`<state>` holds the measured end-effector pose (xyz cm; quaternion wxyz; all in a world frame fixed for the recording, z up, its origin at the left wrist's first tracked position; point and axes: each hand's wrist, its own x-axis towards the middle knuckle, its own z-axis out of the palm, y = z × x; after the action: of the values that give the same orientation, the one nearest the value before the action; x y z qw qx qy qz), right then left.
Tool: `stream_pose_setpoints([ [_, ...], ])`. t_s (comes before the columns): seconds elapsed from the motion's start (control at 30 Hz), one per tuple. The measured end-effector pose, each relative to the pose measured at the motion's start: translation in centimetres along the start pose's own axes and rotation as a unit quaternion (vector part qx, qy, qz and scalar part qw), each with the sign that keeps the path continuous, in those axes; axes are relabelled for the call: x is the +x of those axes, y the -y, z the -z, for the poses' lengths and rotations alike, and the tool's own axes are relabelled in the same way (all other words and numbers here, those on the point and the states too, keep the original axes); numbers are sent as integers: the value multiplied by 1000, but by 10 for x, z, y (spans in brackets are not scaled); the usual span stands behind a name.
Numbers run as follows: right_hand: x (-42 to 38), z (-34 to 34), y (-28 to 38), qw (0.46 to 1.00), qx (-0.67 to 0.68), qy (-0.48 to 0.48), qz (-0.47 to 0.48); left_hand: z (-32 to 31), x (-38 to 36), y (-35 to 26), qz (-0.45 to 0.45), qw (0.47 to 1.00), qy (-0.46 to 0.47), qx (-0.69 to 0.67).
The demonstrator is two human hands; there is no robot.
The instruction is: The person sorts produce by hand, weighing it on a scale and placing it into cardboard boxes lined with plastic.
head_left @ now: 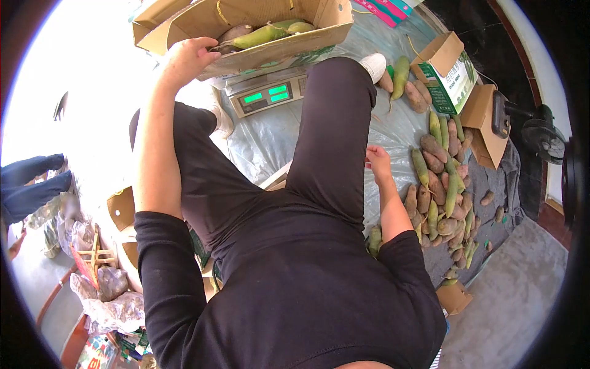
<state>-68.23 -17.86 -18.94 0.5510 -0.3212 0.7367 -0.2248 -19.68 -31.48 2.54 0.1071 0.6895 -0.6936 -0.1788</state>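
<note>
An open cardboard box (276, 52) sits on a digital scale (264, 96) with lit green displays. Inside lie a long green radish (264, 35) and some brownish-pink roots that look like sweet potatoes. My left hand (187, 61) is at the box's near left corner, its fingers bent over the rim beside the radish's thin root tip. Low beside my right thigh is my right hand (379, 161), fingers curled together and partly hidden by the leg. What they hold, if anything, I cannot make out.
On the right, a heap of green radishes and brownish-pink roots (439, 190) covers the plastic sheet. Near it stand a green-and-white carton (452, 77), another open box (485, 126) and a black fan (544, 135). Plastic bags (114, 307) and another person's legs (34, 184) are at left.
</note>
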Motion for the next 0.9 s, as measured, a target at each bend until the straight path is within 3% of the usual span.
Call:
stream_pose_setpoints([
  [0.17,4,-6,-8,1000,10,8,-6,3,-1,2,0,1000,8,-1],
  [0.23,3,0,-17,999,25,-9,-19,0,2,10,-7,998,30,-58],
  [0.37,-7,14,-37,997,-65,25,-40,-8,4,28,-55,989,9,-139],
  [0.47,-10,40,-86,994,-93,-18,-46,-1,8,35,-16,993,75,-93],
  [0.57,-25,59,-128,986,-128,-75,-81,-2,11,41,-9,995,70,-72],
  [0.63,-33,76,-171,955,-285,-69,-46,-1,11,37,-19,994,79,-73],
  [0.77,-74,80,-219,909,-409,-66,-51,-5,22,53,-13,994,72,-87],
  [0.83,-99,75,-217,890,-434,58,-127,-7,25,56,-27,994,56,-90],
  [0.9,-104,63,-295,840,-522,141,-51,-7,27,54,-25,995,56,-78],
])
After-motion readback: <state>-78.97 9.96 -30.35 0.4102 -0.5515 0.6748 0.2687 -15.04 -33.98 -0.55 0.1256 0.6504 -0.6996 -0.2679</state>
